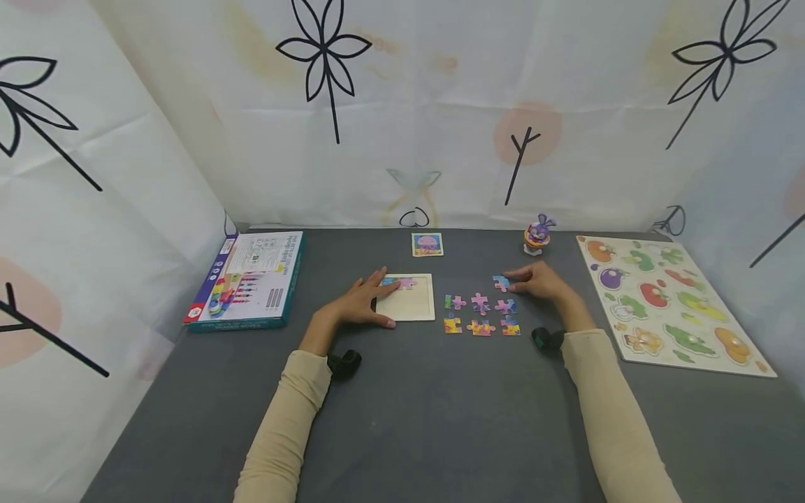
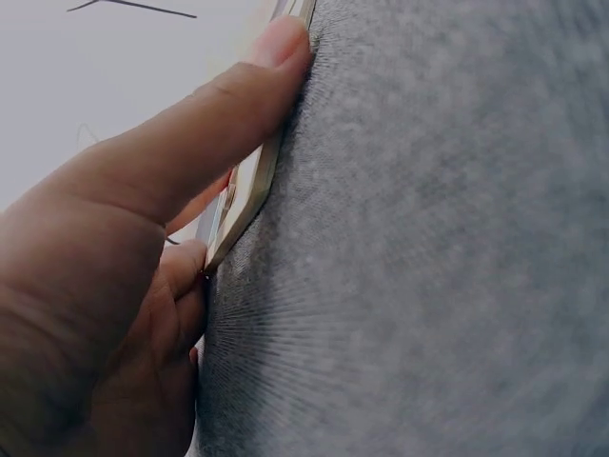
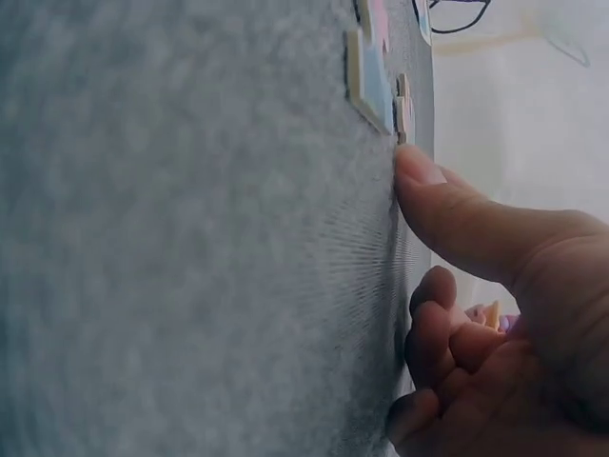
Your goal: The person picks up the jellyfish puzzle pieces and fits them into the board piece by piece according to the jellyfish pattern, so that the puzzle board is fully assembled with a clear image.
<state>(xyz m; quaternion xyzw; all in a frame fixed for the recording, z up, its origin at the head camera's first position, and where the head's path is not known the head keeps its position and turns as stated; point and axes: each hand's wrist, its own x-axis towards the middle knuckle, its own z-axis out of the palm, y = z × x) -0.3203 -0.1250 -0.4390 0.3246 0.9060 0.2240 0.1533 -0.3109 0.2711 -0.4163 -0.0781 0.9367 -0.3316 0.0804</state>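
Note:
In the head view my left hand [image 1: 365, 302] lies spread across the left side of a pale square puzzle tray [image 1: 411, 307], its thumb along the near edge. In the left wrist view the thumb [image 2: 219, 124] runs straight along the tray's side. At the tray's far edge sit a pink jigsaw piece [image 1: 407, 283] and a blue one, partly covered by the fingers. My right hand [image 1: 539, 281] pinches a blue jigsaw piece [image 1: 500, 283] low over the table. Nearer me lie two rows of colourful loose pieces [image 1: 481, 327].
Behind the tray lies a small square picture card [image 1: 428, 244]. A purple figurine [image 1: 537, 234] stands at the back, past the right hand. A vegetable board [image 1: 679, 307] lies on the right, a flat box [image 1: 248, 279] on the left. Printed cloth walls the table's back and sides.

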